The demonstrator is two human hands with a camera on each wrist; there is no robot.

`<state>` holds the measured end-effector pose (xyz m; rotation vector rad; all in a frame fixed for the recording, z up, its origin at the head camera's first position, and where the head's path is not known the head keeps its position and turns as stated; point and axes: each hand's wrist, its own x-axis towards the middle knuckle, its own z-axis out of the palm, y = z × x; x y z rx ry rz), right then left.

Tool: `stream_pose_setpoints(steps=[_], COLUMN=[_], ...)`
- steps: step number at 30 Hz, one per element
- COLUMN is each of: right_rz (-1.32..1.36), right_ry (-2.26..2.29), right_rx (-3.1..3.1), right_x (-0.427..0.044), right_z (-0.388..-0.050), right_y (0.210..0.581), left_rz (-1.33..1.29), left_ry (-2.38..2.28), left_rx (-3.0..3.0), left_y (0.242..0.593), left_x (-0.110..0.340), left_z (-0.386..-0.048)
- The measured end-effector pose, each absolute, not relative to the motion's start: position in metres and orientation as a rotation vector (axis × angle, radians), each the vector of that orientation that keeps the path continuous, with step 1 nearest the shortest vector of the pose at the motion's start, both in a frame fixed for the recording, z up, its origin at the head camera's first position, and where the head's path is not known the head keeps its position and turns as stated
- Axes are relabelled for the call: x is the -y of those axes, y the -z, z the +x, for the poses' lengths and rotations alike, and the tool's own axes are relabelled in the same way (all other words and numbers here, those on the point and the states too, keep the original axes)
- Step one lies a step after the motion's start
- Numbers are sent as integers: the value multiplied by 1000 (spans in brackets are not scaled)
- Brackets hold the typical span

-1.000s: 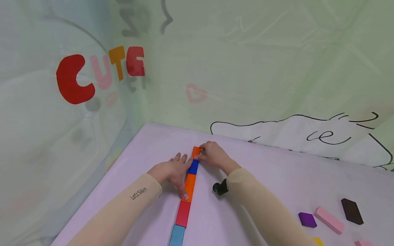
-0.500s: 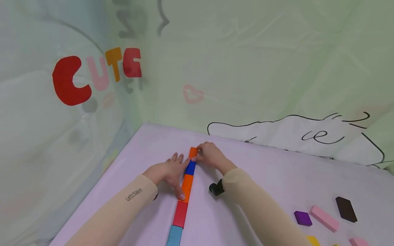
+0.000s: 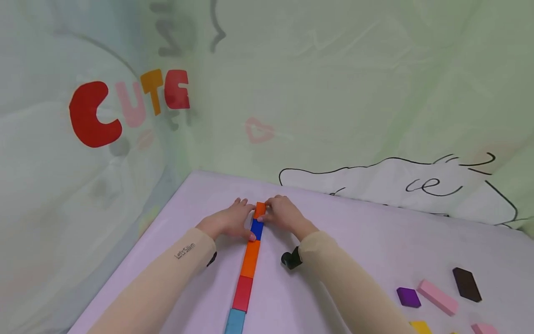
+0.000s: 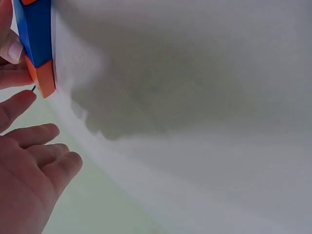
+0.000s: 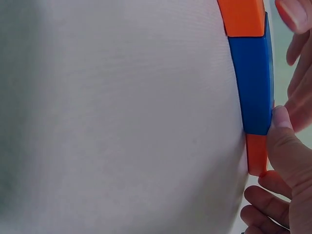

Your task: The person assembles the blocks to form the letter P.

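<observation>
A row of flat blocks runs away from me. From the far end it has an orange block [image 3: 259, 210], a blue block [image 3: 257, 229], a longer orange block [image 3: 251, 260], a red block [image 3: 243, 293] and a light blue block [image 3: 235, 321]. My right hand [image 3: 285, 214] pinches the far orange block, thumb near its joint with the blue one and index finger at its far end, as the right wrist view shows. On the row's left side is my left hand [image 3: 227, 221], fingers extended, thumb by the blue block. Whether that thumb presses it, I cannot tell.
Loose blocks lie at the right: purple [image 3: 409, 297], pink [image 3: 438, 297], dark brown [image 3: 467, 284] and yellow [image 3: 420, 327]. Fabric walls [image 3: 354, 102] with letters and drawings rise behind and left of the pale lilac surface [image 3: 333, 287].
My left thumb has moved from the longer orange block up to the blue block, and the left index finger farther along the row. My right hand stays at the far orange block.
</observation>
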<state>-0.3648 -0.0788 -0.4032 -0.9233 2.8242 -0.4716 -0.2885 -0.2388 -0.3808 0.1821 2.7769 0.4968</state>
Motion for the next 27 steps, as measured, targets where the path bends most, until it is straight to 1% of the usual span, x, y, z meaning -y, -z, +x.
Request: stream_pose_setpoints(steps=[6,12,27], right_rz=[-936,-931,-1007], right_ry=[507,498,544], right_rx=[-2822,-2833,-2844], right_x=[79,78,73], right_z=[-363,-363,-363], right_y=[405,404,407], left_rz=[196,155,85], left_ry=[-485,-468,-481], left_rx=[-2775,-2752,-2684], left_y=[380,379,377], left_x=[235,233,232], left_z=[-299,-306,-310])
